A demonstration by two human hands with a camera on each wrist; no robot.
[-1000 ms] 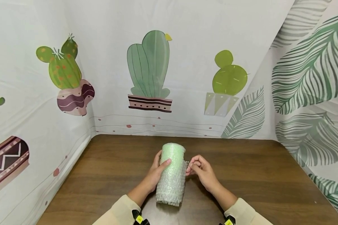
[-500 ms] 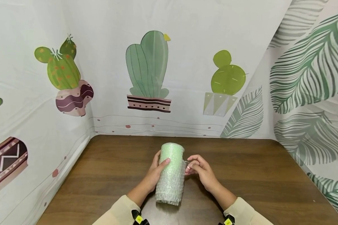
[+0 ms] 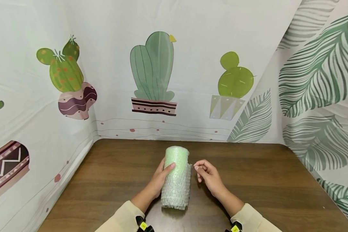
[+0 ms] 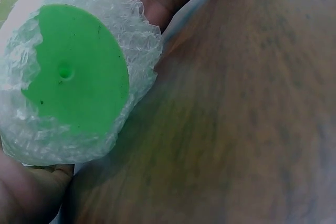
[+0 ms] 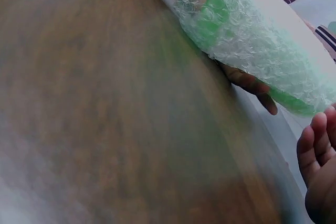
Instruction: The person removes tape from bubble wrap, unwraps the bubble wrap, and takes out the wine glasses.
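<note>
The left hand (image 3: 159,178) grips the green cylinder (image 3: 176,157), tilted above the table (image 3: 119,167). The right hand (image 3: 210,177), fingers bent, has edged outward; whether it pinches the wrap's (image 3: 175,193) edge I cannot tell. That edge probably remains unsettled.

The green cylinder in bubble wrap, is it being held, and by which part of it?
Yes: the left hand holds the wrapped cylinder around its side, at the upper half. Whether the right hand pinches the wrap's edge cannot be told.
</note>
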